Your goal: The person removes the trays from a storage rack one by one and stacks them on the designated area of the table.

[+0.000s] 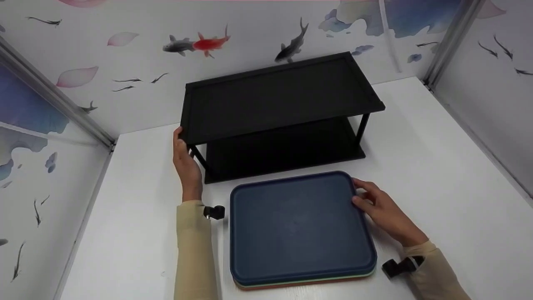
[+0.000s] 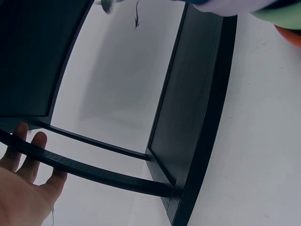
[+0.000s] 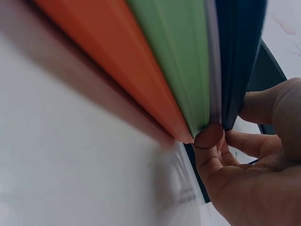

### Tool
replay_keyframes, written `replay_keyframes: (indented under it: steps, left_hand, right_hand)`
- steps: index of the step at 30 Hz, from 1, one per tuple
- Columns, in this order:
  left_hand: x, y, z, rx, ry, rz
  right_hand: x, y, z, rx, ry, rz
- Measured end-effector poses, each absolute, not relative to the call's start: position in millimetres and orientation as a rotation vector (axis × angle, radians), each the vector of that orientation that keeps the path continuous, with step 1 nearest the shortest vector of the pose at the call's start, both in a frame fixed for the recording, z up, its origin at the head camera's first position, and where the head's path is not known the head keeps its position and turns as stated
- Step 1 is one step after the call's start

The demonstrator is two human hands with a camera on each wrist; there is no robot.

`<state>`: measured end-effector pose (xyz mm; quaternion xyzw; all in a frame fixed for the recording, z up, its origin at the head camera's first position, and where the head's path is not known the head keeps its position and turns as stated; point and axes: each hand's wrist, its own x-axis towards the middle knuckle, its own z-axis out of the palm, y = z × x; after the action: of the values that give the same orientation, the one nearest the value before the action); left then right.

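A black two-tier rack [image 1: 283, 98] stands towards the back of the white table. At its left end, my left hand [image 1: 185, 166] grips the side near the top shelf's front corner; in the left wrist view, its fingers [image 2: 29, 162] reach behind a thin upright post [image 2: 94, 172]. In front of the rack lies a stack of rounded rectangular trays, the dark blue tray [image 1: 300, 229] uppermost. Below it in the right wrist view show a lilac tray [image 3: 214, 61], a green tray [image 3: 176, 52] and an orange tray [image 3: 113, 52]. My right hand [image 1: 383, 212] pinches the stack's right edge, thumb over the blue rim.
The white table [image 1: 137, 233] meets a wall [image 1: 137, 96] printed with fish and petals behind the rack. Side panels [image 1: 495, 108] with metal corner profiles close in the left and right. Each wrist carries a small black camera [image 1: 214, 212].
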<state>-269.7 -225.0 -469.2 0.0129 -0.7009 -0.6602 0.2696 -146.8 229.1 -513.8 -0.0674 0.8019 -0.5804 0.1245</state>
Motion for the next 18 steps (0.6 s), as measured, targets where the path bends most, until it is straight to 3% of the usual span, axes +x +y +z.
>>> replay_keyframes:
  steps: [9, 18]
  left_hand:
    - [-255.3, -232.4, -465.3, 0.017, -1.920, -1.812]
    - [-204.6, -236.3, -460.9, 0.076, -2.212, -1.488]
  right_hand:
    - [-154.5, 230.2, -508.5, -0.192, 2.340, -1.730]
    - [-152.1, 235.2, -468.1, -0.318, 2.657, -1.619]
